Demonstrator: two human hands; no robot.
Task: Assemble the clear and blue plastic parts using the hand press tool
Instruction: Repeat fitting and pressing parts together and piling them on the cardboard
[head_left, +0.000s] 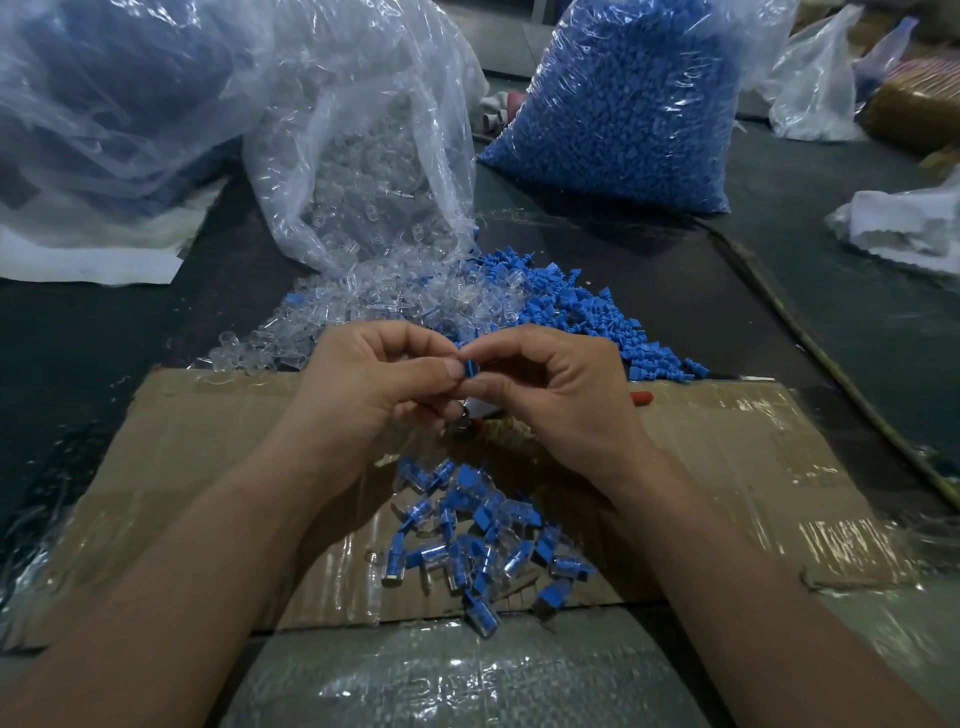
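A blue part (470, 368) is pinched between the fingers (452, 370) of the left hand (363, 395) and those of the right hand (561, 395); both sets of fingers are closed on it, thumb against forefinger. Whether a clear part is already seated on it cannot be told; the piece is mostly covered. The pinch is held above the cardboard (727, 467), with nothing supporting the part from below.

Directly beneath the hands a metal piece with a reddish grip (641, 398) is partly seen; it is judged to be the press tool, mostly hidden. Finished pieces (478, 535) are heaped on the cardboard nearer the body. Loose clear parts (363, 306) are spilled from an open bag (363, 156) on the desk (104, 332) beyond the hands, touching a heap of loose blue parts (587, 317). A full bag of blue parts (623, 104) stands further back.

Risks, as judged: the part is small and held only at its tips, so a slip would drop it among the finished pieces, where it could be taken for done. If the blue part is skewed in the clear one, the press could jam or crack it. The clear and blue heaps overlap, so a wrong pick is possible.
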